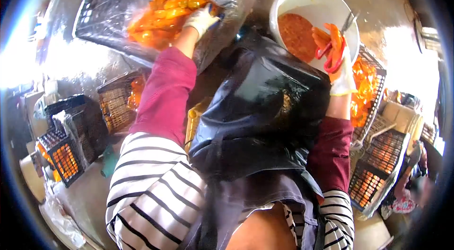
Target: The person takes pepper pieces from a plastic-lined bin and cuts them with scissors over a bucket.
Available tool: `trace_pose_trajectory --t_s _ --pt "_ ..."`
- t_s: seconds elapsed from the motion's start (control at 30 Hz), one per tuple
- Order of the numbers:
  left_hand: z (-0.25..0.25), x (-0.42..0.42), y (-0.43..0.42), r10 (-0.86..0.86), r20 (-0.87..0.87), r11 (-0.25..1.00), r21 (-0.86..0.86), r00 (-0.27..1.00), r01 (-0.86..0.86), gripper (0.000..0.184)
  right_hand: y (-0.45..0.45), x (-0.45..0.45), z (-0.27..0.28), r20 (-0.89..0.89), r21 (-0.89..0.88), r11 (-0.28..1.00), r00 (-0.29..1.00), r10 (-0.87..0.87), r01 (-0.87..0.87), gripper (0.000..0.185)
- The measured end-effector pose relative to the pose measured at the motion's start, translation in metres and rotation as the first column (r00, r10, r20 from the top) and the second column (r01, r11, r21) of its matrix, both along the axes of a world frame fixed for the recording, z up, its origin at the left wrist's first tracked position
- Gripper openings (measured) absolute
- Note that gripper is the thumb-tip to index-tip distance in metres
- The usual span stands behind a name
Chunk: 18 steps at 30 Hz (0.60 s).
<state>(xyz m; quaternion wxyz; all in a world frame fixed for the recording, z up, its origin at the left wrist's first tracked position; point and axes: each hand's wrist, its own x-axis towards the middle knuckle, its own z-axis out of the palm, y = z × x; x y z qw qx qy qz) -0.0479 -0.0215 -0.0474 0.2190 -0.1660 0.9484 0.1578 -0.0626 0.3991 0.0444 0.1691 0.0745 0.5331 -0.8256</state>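
Observation:
My left hand (202,19), in a pale glove with dark blue fingertips, reaches into a crate (101,16) lined with clear plastic. Its fingers close around an orange pepper (213,10) at the right end of a heap of glossy orange peppers (161,16). Over the rim of a white bucket (326,1), my right hand (336,44), in an orange and white glove, grips scissors (335,64) by their red handles. The metal blades point up and right. Reddish-orange pieces or pulp (297,35) lie inside the bucket; I cannot tell which.
A black apron (265,94) covers my lap between crate and bucket. Beside my right forearm stands a crate of orange peppers (362,91). More crates (378,155) are behind it. On the left are a brown crate (117,103) and a black crate (64,157) with orange contents.

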Motion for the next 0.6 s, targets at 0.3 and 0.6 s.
trace_pose_trajectory --t_s 0.3,0.6 --pt "-0.005 0.042 -0.008 0.405 -0.032 0.680 0.679 0.914 -0.278 0.039 -0.006 0.000 0.011 -0.030 0.074 0.994 0.996 0.085 -0.083 0.044" --pt "0.063 0.027 0.027 0.710 0.171 -0.333 0.936 0.683 0.113 0.044 0.003 0.009 -0.006 -0.010 0.010 0.999 0.999 0.042 -0.042 0.049"
